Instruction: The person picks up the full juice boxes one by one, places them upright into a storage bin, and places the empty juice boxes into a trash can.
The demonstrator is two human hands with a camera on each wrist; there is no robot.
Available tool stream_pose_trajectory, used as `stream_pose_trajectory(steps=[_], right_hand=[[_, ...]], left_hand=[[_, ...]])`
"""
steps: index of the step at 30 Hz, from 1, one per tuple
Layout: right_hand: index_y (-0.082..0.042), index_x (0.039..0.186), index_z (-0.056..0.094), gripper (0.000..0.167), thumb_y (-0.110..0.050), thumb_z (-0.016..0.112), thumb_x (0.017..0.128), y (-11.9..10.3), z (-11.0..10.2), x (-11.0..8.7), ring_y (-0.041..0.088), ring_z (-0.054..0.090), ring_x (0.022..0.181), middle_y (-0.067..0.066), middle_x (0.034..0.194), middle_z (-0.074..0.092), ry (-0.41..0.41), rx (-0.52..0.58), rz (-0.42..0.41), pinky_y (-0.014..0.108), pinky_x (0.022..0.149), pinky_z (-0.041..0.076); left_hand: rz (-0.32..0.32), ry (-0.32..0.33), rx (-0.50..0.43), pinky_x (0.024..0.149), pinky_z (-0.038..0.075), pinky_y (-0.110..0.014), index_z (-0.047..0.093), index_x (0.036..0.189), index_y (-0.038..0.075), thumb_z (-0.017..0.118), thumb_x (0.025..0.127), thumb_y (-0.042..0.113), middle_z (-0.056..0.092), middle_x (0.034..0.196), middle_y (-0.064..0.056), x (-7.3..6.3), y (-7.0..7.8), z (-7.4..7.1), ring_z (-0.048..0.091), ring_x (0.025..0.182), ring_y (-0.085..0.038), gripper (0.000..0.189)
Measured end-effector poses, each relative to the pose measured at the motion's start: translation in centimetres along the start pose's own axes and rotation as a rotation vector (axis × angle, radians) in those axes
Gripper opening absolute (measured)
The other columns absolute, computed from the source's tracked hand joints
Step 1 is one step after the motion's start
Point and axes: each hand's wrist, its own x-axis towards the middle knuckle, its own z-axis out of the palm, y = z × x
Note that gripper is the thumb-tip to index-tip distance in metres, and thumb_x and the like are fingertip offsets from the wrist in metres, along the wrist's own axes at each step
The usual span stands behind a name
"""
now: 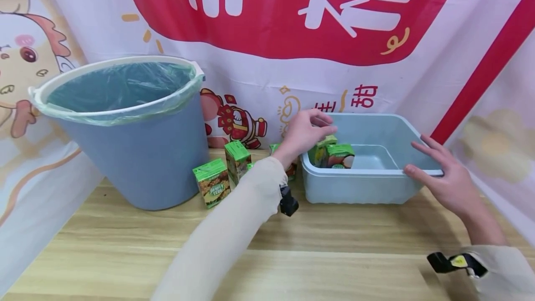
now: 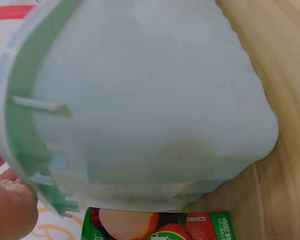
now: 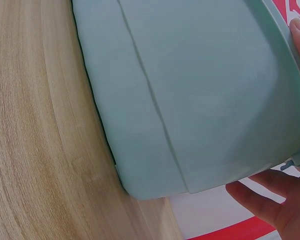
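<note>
My left hand (image 1: 303,134) hovers over the left rim of a light blue plastic tub (image 1: 361,185), fingers loosely bent and nothing seen in them. Just below it, inside the tub, stand a yellow-green drink carton (image 1: 327,145) and a green-topped carton (image 1: 340,156). At the tub's front right corner, my right hand (image 1: 449,178) rests with its fingers spread, thumb on the front rim and the others along the side. The left wrist view shows the tub's outer wall (image 2: 140,90) and, beside its base, a carton (image 2: 162,225) with fruit pictures.
A tall blue bin (image 1: 142,157) with a thin green liner stands on the left. Between bin and tub, several green-topped cartons (image 1: 213,185) sit on the wooden table (image 1: 313,264), some partly hidden by my left arm. A printed cloth (image 1: 259,68) hangs close behind everything.
</note>
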Motion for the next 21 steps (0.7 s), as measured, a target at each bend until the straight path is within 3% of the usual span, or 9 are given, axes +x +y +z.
stream_pose_trajectory(steps=[3,7,14,21], right_hand=[[-0.022,0.165,0.041,0.073,-0.041,0.069,0.1,0.1,0.0,0.0,0.052,0.011,0.163,-0.007,0.18,0.014,0.002,0.001,-0.003,0.088,0.103,0.033],[-0.022,0.165,0.041,0.073,-0.041,0.069,0.1,0.1,0.0,0.0,0.051,0.011,0.163,-0.008,0.18,0.014,0.003,-0.001,-0.006,0.088,0.102,0.033],[-0.02,0.165,0.04,0.073,-0.04,0.068,0.101,0.0,0.0,-0.1,0.053,0.011,0.162,-0.003,0.181,0.014,-0.001,-0.008,0.001,0.087,0.101,0.034],[-0.017,0.165,0.04,0.072,-0.037,0.068,0.102,0.1,0.1,0.0,0.053,0.011,0.162,0.001,0.181,0.014,0.001,0.006,-0.013,0.088,0.103,0.031]], left_hand=[[0.002,-0.024,-0.081,0.084,0.063,-0.034,0.076,0.117,0.017,0.08,0.096,0.027,0.077,0.113,-0.003,-0.8,0.3,-0.6,0.075,0.09,-0.018,0.023],[0.005,-0.05,-0.123,0.091,0.063,-0.043,0.075,0.121,0.017,0.08,0.096,0.028,0.076,0.117,-0.003,-1.8,0.6,-1.7,0.073,0.096,-0.022,0.027],[0.036,-0.001,-0.115,0.09,0.062,-0.038,0.076,0.119,0.021,0.08,0.096,0.029,0.075,0.118,0.0,-3.6,0.5,-4.1,0.07,0.105,-0.018,0.024],[0.049,0.044,-0.189,0.1,0.061,-0.05,0.075,0.119,0.016,0.08,0.096,0.023,0.076,0.118,-0.004,-5.7,0.0,-6.5,0.072,0.107,-0.026,0.024]])
